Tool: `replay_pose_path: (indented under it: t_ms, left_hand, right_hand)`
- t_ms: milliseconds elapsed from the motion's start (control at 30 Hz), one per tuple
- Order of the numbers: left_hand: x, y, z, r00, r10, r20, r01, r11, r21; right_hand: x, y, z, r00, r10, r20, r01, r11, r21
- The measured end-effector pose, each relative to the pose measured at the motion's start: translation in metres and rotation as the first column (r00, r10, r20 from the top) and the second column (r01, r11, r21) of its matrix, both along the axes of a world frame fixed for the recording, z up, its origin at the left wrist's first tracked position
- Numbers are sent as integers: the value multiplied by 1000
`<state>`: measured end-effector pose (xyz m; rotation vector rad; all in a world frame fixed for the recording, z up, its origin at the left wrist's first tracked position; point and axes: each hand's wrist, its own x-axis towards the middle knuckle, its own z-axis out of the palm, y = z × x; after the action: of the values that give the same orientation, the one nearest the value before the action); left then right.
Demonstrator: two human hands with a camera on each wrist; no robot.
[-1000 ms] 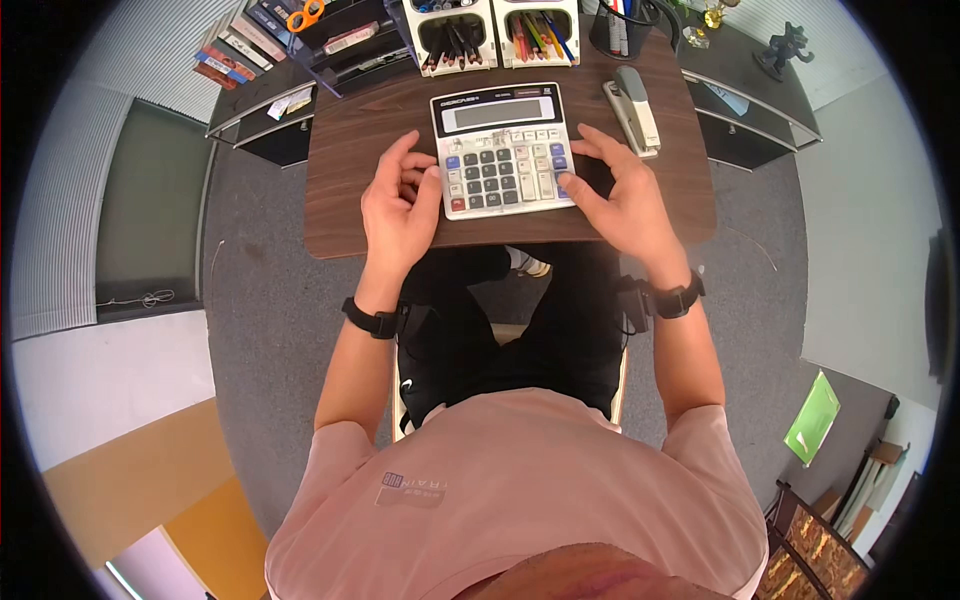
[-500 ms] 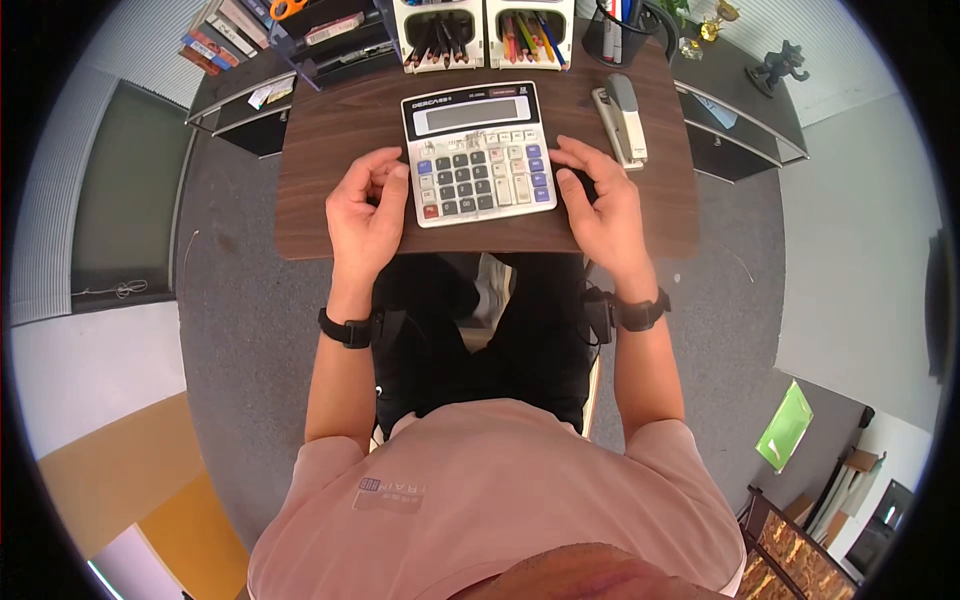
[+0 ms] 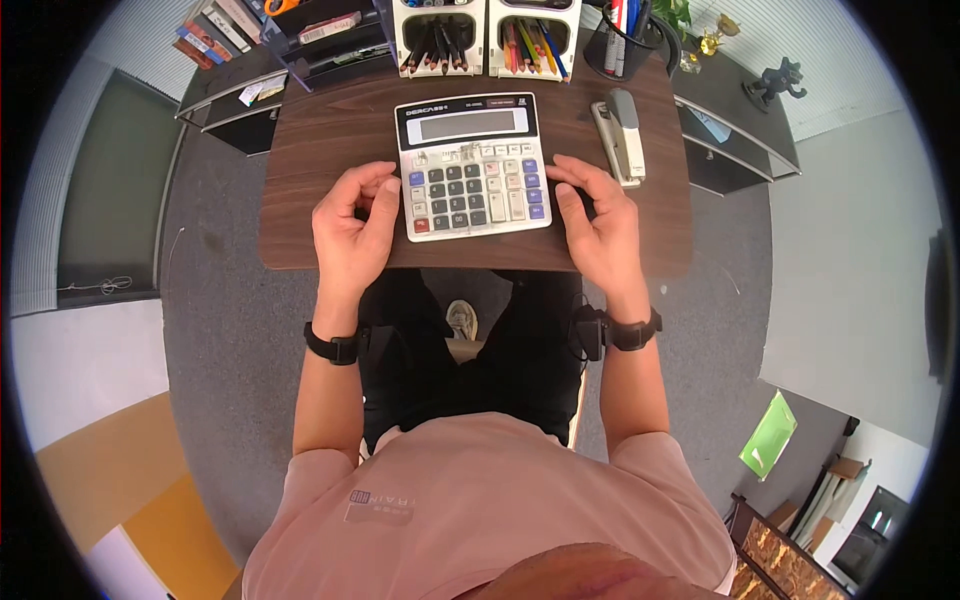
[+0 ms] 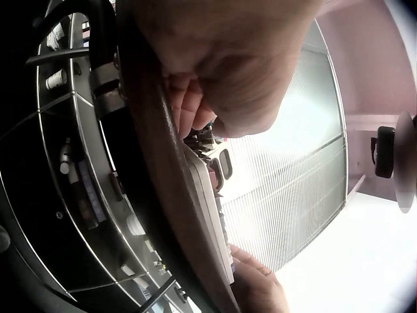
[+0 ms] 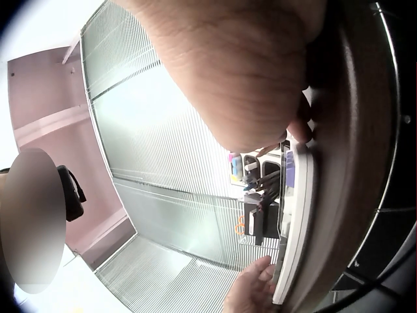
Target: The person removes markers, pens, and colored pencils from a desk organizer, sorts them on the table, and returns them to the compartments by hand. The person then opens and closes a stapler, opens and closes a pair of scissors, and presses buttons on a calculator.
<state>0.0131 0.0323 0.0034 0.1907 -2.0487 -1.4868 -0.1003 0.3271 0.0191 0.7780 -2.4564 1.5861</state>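
In the head view a white desk calculator [image 3: 457,243] with grey, blue and red keys lies near the front edge of the brown desk, its display away from the person. My left hand [image 3: 352,232] rests beside its left edge, fingers loosely bent and thumb pointing forward. On the other side my right hand [image 3: 602,232] lies by the blue keys, fingertips right at the edge, thumb apart from the index finger. Neither hand grips anything. Each wrist view shows the calculator's side [image 4: 207,205] low along the desk, with the other hand past it.
A white and grey stapler [image 3: 622,140] lies right of the calculator. Behind stand two white holders [image 3: 486,55] with pencils, a black mesh pen cup [image 3: 620,62] and a dark organizer [image 3: 335,60]. Low shelves with books and a figurine [image 3: 776,80] flank the desk.
The right thumb has come off the calculator's right keys, and both hands have settled at its sides. The calculator sits slightly further left relative to the pencil holders. The head view has shifted.
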Motion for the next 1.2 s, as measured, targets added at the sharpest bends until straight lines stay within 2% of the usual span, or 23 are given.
replay_pose_path:
  t_ms: [33,1200]
  left_hand:
    - [0,-1,0,1000,4,6,-4,999,-36]
    - [0,1,-2,1000,15,-2,-15,1000,-27]
  right_hand:
    - [-1,0,-1,1000,2,-1,-2,1000,0]
    - [-4,-1,-5,1000,2,0,-2,999,-42]
